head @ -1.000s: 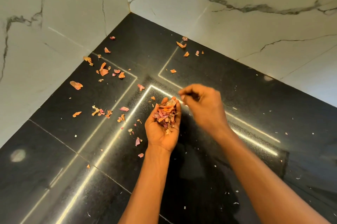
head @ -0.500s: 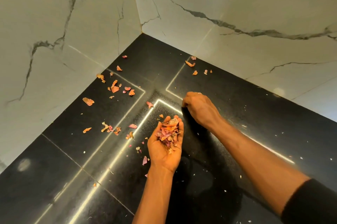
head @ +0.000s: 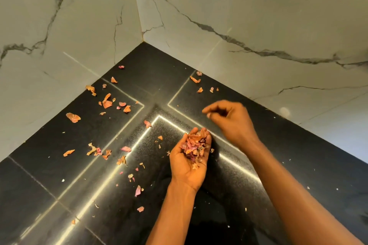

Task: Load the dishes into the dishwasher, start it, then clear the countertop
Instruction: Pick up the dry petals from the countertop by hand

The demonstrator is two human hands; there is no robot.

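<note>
My left grip [head: 187, 167] is turned palm up over the black bench [head: 298, 155]. Its fingers cup a pile of peels [head: 194, 145], pink and orange. My right grip [head: 233, 121] hangs just behind it, above the bench, with bent fingers. It is blurry, so I cannot tell if it pinches a bit or nothing. Loose peels [head: 107, 103] lie scattered on the bench, mostly to the left and near the corner of the white walls [head: 239, 15].
</note>
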